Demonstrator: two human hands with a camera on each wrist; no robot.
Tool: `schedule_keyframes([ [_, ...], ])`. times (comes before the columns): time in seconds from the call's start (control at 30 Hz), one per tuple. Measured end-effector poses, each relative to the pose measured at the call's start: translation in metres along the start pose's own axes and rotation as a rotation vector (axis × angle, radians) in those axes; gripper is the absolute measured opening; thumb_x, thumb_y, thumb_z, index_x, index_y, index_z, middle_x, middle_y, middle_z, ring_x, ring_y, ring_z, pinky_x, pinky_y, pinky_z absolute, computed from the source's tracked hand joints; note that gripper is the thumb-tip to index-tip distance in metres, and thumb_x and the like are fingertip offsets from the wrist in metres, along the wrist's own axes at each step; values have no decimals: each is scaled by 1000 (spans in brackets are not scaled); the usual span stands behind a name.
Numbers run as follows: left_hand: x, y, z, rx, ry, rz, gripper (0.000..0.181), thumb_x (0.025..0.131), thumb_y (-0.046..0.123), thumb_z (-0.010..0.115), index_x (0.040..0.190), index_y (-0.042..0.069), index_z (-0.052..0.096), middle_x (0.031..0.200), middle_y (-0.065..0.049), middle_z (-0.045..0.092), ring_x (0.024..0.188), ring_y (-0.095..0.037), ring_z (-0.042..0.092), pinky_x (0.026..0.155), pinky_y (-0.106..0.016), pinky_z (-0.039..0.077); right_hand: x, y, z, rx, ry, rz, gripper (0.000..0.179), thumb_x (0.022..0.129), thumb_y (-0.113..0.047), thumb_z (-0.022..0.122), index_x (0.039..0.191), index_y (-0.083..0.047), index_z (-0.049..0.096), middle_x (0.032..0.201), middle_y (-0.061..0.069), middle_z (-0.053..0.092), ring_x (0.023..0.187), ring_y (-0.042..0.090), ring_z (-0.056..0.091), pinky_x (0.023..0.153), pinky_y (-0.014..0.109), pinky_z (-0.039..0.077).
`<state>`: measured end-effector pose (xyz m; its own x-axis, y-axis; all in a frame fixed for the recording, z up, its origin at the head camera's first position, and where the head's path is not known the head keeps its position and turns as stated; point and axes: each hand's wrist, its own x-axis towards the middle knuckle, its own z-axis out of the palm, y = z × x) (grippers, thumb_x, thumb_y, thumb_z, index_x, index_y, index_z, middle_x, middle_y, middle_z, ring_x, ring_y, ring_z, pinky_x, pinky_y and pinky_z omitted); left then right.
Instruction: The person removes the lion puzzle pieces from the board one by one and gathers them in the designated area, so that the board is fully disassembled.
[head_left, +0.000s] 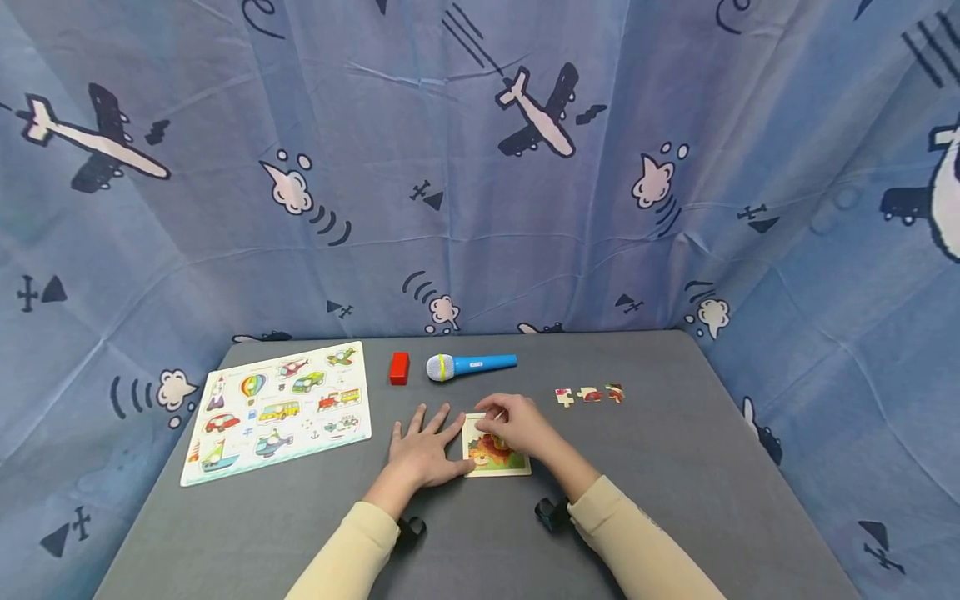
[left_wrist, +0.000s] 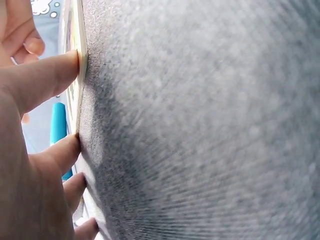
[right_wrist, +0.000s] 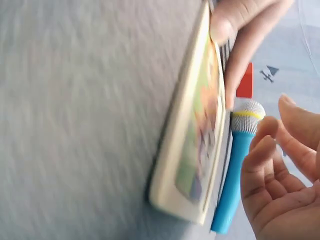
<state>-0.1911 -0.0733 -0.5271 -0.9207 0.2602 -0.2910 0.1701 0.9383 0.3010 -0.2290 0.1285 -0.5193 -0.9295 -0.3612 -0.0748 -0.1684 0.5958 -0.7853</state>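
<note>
A small framed lion jigsaw puzzle (head_left: 498, 462) lies flat on the grey table. My left hand (head_left: 423, 457) rests at its left with spread fingers, and its thumb presses the frame's lower left corner. In the left wrist view, the thumb (left_wrist: 50, 77) touches the frame's edge. Over the top of the puzzle is my right hand (head_left: 516, 423), its fingers bent and pointing left. In the right wrist view, those bent fingers (right_wrist: 262, 160) appear above the puzzle; whether a piece is between the fingertips is hidden. Several loose puzzle pieces (head_left: 590, 394) lie to the right.
A blue toy microphone (head_left: 483, 363) lies behind the puzzle, with a red block (head_left: 399, 368) to its left. At the far left is a white vehicle picture board (head_left: 281, 410). A blue airplane-print curtain (head_left: 450, 208) hangs behind the table (head_left: 697, 500).
</note>
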Motion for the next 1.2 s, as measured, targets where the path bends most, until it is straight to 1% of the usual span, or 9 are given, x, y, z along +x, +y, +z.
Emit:
schedule_keyframes([
  [0.13, -1, 0, 0, -3, 2, 5, 81, 88, 66, 60, 158, 32, 36, 168, -2, 24, 155, -41, 11, 117, -74, 10, 0, -2, 9, 10, -50, 43, 26, 93, -18, 75, 116, -8, 71, 84, -2, 67, 65, 13, 58, 56, 28, 50],
  [0.27, 0, 0, 0, 2, -4, 4, 81, 89, 67, 59, 158, 34, 34, 169, 0, 22, 156, -39, 9, 117, -73, 9, 0, -2, 14, -35, -81, 81, 33, 91, -19, 77, 120, -7, 68, 82, -2, 65, 64, 12, 56, 55, 26, 47],
  [0.4, 0, 0, 0, 3, -2, 3, 81, 89, 67, 59, 158, 34, 34, 169, 1, 22, 156, -39, 9, 117, -73, 10, 1, -3, 17, -95, -109, 100, 34, 88, -20, 80, 117, -6, 68, 79, -1, 62, 62, 12, 54, 54, 25, 44],
  [0.57, 1, 0, 1, 9, -4, 0, 81, 89, 68, 58, 158, 34, 33, 169, 1, 20, 156, -39, 8, 117, -73, 10, 3, -4, 21, -124, -116, 108, 19, 85, -16, 82, 99, -9, 70, 77, -1, 59, 67, 13, 53, 58, 25, 44],
  [0.67, 0, 0, 1, 12, -1, 1, 82, 88, 69, 58, 158, 35, 33, 169, 1, 21, 156, -39, 8, 117, -73, 10, 4, -4, 22, -131, -118, 114, 15, 85, -13, 82, 91, -10, 68, 77, 0, 59, 69, 13, 53, 60, 26, 44],
  [0.8, -1, 0, 1, 9, 0, -1, 82, 88, 69, 58, 158, 35, 34, 169, 2, 22, 156, -39, 9, 117, -73, 11, 4, -4, 23, -149, -113, 118, 16, 85, -14, 82, 90, -10, 67, 80, 1, 58, 72, 14, 53, 63, 27, 44],
  [0.97, 0, 0, 1, 2, -1, 0, 82, 87, 70, 59, 158, 35, 34, 169, 2, 22, 156, -39, 9, 117, -73, 11, 5, -4, 23, -184, -102, 103, 18, 84, -16, 83, 90, -12, 67, 86, 3, 57, 78, 17, 52, 67, 30, 43],
  [1.07, 0, -1, 1, 1, -2, 0, 83, 87, 70, 59, 158, 35, 34, 169, 2, 22, 156, -39, 9, 117, -73, 10, 5, -4, 23, -175, -97, 96, 20, 83, -15, 84, 89, -14, 65, 88, 3, 57, 79, 18, 52, 68, 31, 42],
  [1.2, 1, -2, 1, 3, 1, 3, 83, 87, 70, 59, 158, 34, 35, 169, 1, 22, 156, -39, 10, 116, -74, 11, 5, -4, 22, -149, -111, 67, 20, 84, -13, 82, 90, -16, 64, 85, 0, 59, 77, 16, 54, 67, 30, 44],
])
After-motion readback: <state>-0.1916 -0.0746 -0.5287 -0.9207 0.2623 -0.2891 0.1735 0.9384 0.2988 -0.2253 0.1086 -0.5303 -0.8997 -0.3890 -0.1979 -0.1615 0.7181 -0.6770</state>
